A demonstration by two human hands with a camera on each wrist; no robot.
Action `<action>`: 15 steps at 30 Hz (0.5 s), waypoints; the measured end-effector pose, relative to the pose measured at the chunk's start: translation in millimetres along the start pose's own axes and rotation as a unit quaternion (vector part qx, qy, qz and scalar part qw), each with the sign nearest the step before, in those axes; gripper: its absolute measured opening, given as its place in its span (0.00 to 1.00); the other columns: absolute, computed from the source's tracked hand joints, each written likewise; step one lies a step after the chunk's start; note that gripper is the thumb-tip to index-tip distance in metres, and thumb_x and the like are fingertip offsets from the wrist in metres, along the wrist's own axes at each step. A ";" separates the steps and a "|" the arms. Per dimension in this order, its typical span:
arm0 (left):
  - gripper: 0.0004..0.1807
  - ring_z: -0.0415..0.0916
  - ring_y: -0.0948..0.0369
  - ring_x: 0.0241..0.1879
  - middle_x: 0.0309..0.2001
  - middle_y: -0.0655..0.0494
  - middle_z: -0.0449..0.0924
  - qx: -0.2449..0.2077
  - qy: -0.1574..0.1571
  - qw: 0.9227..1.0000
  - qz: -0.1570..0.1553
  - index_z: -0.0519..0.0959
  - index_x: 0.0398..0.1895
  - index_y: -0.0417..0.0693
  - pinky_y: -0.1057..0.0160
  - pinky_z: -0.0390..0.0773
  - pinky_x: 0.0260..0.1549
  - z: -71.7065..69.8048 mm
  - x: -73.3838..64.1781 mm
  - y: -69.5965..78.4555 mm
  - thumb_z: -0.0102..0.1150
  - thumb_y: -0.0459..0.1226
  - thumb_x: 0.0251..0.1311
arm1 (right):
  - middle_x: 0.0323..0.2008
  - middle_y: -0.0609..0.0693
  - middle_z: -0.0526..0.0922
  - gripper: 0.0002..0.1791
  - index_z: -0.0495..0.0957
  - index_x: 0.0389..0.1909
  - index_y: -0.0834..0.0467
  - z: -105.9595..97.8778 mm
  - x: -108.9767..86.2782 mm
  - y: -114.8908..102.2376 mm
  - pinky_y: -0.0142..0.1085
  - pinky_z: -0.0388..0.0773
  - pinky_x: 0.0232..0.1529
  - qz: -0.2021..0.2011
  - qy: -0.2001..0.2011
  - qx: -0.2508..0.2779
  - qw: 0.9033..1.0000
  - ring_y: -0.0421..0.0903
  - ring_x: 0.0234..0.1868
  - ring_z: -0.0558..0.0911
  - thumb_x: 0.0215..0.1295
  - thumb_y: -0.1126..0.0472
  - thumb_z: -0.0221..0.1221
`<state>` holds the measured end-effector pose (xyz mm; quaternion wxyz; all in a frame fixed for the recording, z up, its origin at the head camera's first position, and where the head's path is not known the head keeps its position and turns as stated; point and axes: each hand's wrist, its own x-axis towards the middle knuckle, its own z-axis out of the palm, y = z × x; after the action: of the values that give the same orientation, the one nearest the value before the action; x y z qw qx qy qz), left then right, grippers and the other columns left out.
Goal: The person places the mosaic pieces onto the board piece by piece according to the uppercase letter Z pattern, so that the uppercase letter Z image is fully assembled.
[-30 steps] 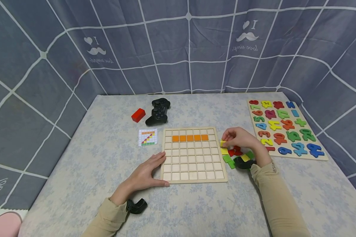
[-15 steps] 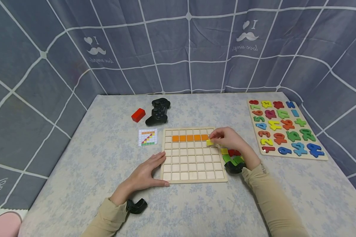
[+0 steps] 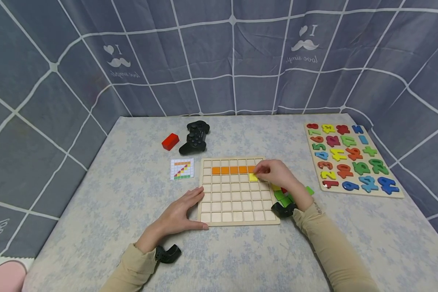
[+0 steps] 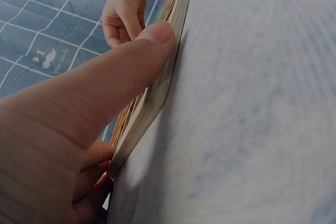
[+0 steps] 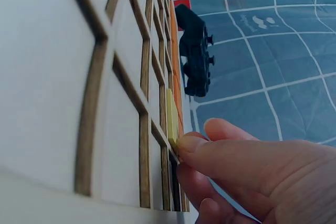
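A yellow square tile (image 3: 253,177) lies at a cell just below the row of orange tiles (image 3: 234,170) on the wooden grid board (image 3: 237,224). My right hand (image 3: 275,174) has thumb and fingertips at the tile's right end; the right wrist view shows the thumb (image 5: 191,142) against the yellow tile (image 5: 171,116), which stands slightly proud of the grid. My left hand (image 3: 179,211) rests at the board's near left corner, fingers straight along the left side and thumb on the front edge. In the left wrist view that thumb (image 4: 157,34) touches the board's rim (image 4: 152,106).
Loose green tiles (image 3: 284,200), with some yellow and red ones, lie right of the board, partly hidden by my right wrist. A pattern card (image 3: 182,169), black game controller (image 3: 196,138) and red block (image 3: 170,142) sit at left. A number puzzle board (image 3: 354,162) stands far right.
My right hand has carried a yellow tile from the loose pile leftward onto the board, where it now lies below the orange row. My left hand has stayed in place.
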<state>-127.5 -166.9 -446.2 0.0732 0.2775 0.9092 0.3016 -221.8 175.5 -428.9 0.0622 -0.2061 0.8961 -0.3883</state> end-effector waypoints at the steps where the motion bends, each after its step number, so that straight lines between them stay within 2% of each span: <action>1: 0.55 0.47 0.54 0.71 0.72 0.54 0.52 -0.001 0.000 1.000 -0.001 0.60 0.69 0.40 0.53 0.54 0.67 0.0 0.0 -0.2 0.68 0.62 0.41 | 0.32 0.48 0.82 0.05 0.83 0.36 0.57 -0.1 -0.1 0.0 0.39 0.76 0.34 -0.003 0.002 -0.007 1.000 0.44 0.31 0.78 0.60 0.66 0.62; 8: 0.54 0.49 0.52 0.70 0.71 0.53 0.54 0.002 0.007 1.000 0.010 0.61 0.69 0.40 0.51 0.56 0.66 0.7 -0.5 -1.7 0.67 0.62 0.42 | 0.32 0.49 0.81 0.07 0.82 0.39 0.59 -14.0 -4.3 -5.6 0.38 0.75 0.31 0.015 0.017 -0.008 1.000 0.46 0.33 0.77 0.59 0.65 0.63; 15: 0.54 0.49 0.52 0.70 0.71 0.53 0.53 0.004 0.007 1.000 0.011 0.61 0.69 0.40 0.50 0.56 0.66 0.4 -0.8 -1.3 0.67 0.62 0.43 | 0.35 0.52 0.81 0.10 0.81 0.43 0.62 -35.6 -8.6 1.2 0.37 0.75 0.33 0.026 0.016 0.002 1.000 0.48 0.35 0.77 0.61 0.64 0.62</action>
<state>-127.3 -168.0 -447.3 0.0618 0.2859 0.9078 0.3007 -224.0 203.7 -405.6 0.0584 -0.1760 0.9015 -0.3912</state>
